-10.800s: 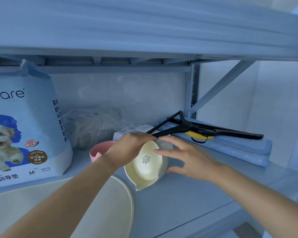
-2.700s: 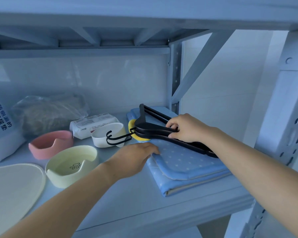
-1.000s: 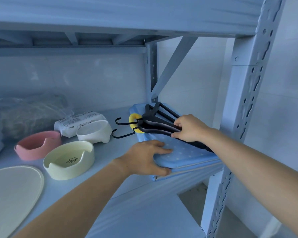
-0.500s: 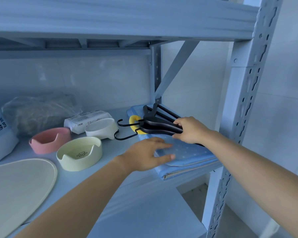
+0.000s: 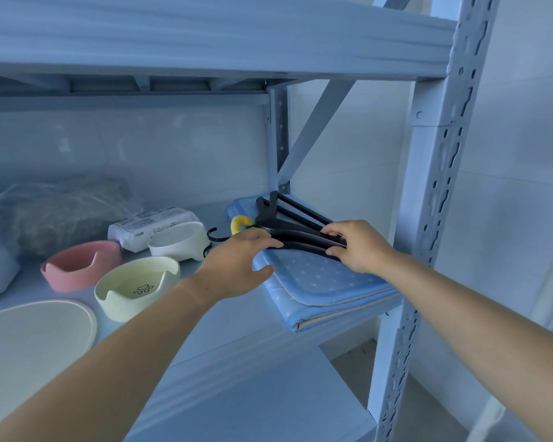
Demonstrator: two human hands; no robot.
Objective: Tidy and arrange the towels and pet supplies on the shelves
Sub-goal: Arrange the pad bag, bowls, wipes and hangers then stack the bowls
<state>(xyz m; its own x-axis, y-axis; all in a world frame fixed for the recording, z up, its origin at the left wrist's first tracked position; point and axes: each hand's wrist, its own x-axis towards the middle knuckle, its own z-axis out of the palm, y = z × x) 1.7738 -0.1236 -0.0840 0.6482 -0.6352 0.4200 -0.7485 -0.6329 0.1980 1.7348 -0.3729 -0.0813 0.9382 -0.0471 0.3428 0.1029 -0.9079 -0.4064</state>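
Arms outstretched: right hand (image 5: 359, 248) curls its fingers round the black hangers (image 5: 300, 234); left hand (image 5: 238, 267) touches them, fingers straight.

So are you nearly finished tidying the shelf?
Partly. Done: the pink bowl, yellow bowl and white bowl sit grouped on the shelf. In hand: the right hand grips the black hangers on the folded blue towel, left hand touching them. Left: probably giving the hangers a tidy spot.

towel (image 5: 320, 282): on shelf (image 5: 230, 333), right end.
hangers (image 5: 294, 231): on towel, hooks pointing left.
paw-print bowl (image 5: 138, 287): left of towel, nearer front.
wipes pack (image 5: 150, 224): left of towel, further back.
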